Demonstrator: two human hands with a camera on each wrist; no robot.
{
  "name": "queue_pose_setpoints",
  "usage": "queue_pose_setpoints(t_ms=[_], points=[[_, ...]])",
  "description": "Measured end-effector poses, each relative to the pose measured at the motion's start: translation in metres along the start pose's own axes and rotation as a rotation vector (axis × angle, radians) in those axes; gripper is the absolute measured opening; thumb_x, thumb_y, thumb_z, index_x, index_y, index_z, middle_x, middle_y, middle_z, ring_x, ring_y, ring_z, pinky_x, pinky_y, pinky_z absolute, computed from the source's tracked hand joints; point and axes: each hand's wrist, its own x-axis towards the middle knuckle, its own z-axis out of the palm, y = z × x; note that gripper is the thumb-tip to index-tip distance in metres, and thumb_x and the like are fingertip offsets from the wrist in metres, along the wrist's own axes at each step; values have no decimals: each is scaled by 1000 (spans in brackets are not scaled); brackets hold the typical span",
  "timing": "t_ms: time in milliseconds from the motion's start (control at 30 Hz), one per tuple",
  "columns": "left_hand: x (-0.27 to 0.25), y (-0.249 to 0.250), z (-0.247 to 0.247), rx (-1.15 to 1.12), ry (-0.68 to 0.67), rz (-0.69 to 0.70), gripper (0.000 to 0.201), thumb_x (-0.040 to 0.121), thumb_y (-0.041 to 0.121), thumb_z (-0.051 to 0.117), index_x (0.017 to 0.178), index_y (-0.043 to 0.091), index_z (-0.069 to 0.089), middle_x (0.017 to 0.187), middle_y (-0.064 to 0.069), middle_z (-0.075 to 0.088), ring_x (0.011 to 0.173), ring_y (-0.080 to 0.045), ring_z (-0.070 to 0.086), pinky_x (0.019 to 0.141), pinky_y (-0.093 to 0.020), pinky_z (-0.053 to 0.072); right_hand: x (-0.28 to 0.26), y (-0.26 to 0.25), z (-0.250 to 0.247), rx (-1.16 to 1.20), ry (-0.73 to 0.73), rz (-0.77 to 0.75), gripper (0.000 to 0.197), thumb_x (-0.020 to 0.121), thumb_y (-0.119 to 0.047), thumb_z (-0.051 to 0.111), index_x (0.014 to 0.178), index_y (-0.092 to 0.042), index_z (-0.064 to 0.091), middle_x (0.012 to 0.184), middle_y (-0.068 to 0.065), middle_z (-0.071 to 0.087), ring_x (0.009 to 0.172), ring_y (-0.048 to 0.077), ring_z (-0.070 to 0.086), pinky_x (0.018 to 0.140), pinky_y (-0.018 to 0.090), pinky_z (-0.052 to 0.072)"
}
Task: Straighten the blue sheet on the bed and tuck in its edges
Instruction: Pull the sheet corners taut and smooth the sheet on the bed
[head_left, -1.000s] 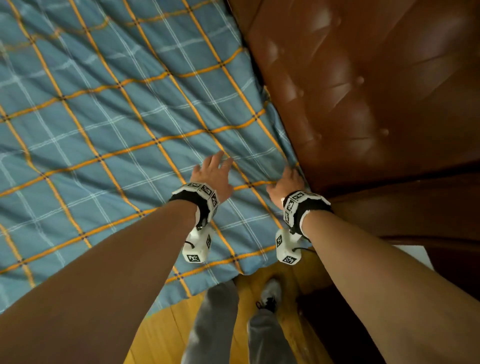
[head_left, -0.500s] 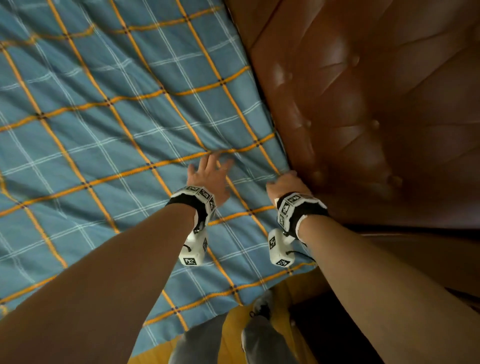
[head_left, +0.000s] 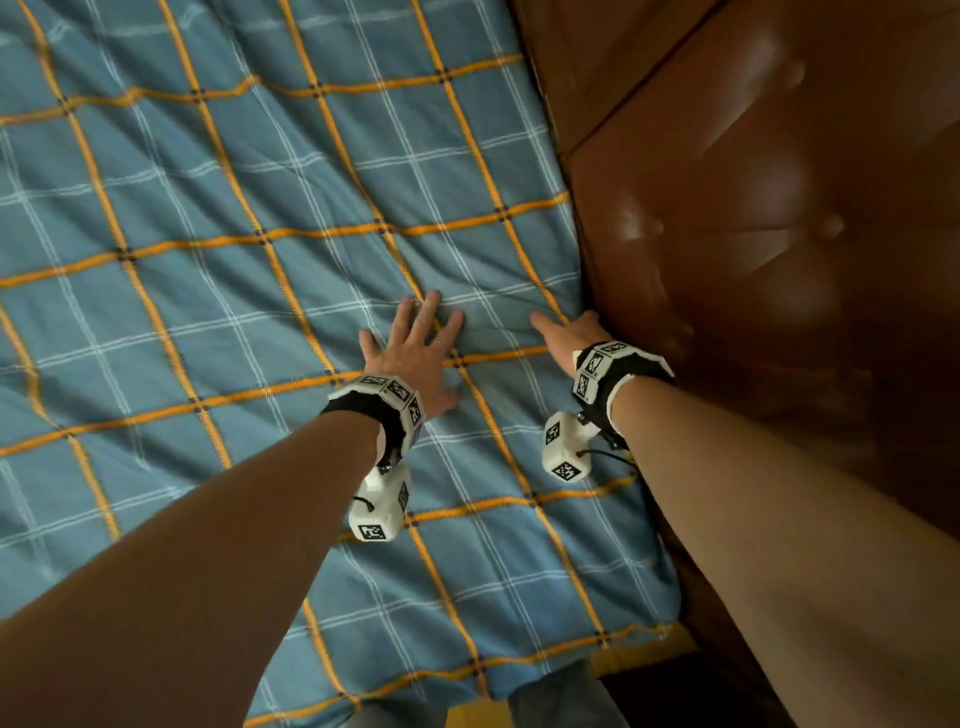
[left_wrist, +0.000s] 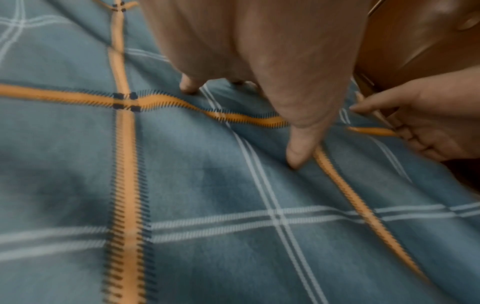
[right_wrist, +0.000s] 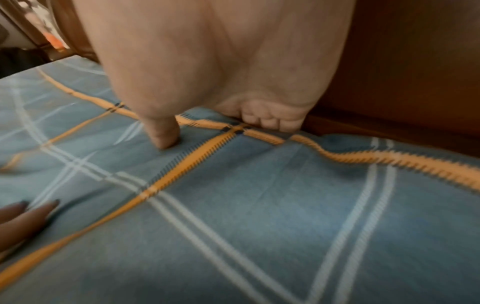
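The soft blue cotton sheet with orange and white check lines (head_left: 249, 291) is light and floppy, so it bunches up easily. I think the best place to grab it is its edge by the brown padded leather headboard (head_left: 753, 234). It covers the bed, a bit wrinkly near my fingers. My left hand (head_left: 415, 353) lies flat and spread on it. My right hand (head_left: 569, 335) curls its fingers into that edge, maybe pinching it.

Blue sheet (head_left: 218, 322) w/ orange + white plaid lines lay spread over the bed, mostly flat but w/ soft wrinkles near the right edge, which ran right against the brown padded headboard (head_left: 769, 218).
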Motion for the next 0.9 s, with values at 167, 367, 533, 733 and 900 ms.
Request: queue_pose_setpoints(t_ms=[167, 367, 533, 733, 900], points=[[10, 3, -2, 29, -85, -27, 114, 76, 61, 68, 148, 45, -18, 153, 14, -38, 146, -24, -27, 105, -77, 13, 10, -3, 2, -105, 19, 12, 61, 100, -47, 40, 139, 0, 36, 140, 21, 47, 124, 37, 50, 89, 37, 41], [-26, 23, -56, -105, -154, -78, 107, 80, 48, 73, 151, 46, -7, 158, 15, -27, 150, -27, -11, 108, -72, 17, -56, 2, -20, -344, 40, -277, 78, 88, -31, 63, 147, 1, 24, 151, 20, 30, 138, 36, 34, 113, 40, 33], [-125, 19, -143, -219, 42, -96, 97, 84, 45, 69, 154, 38, 2, 159, 8, -27, 149, -36, 2, 116, -54, 25, -168, -34, -66, -436, -71, -444, 72, 86, -37, 63, 146, -8, 34, 148, 16, 39, 135, 34, 41, 110, 41, 38], [-288, -33, -220, -318, 177, -198, 56, 90, 37, 63, 142, 28, 45, 161, -1, 13, 138, -29, 39, 114, -39, 33, -342, -99, -120, -637, -56, -678, 41, 97, -35, 48, 125, -6, 57, 130, 17, 59, 117, 37, 56, 92, 37, 46], [-432, -68, -224, -421, 275, -282, 41, 93, 31, 59, 133, 25, 56, 156, -3, 26, 126, -25, 53, 107, -31, 38, -465, -126, -108, -690, -61, -889, 35, 94, -34, 50, 119, -13, 63, 115, 10, 67, 112, 33, 61, 90, 35, 48]])
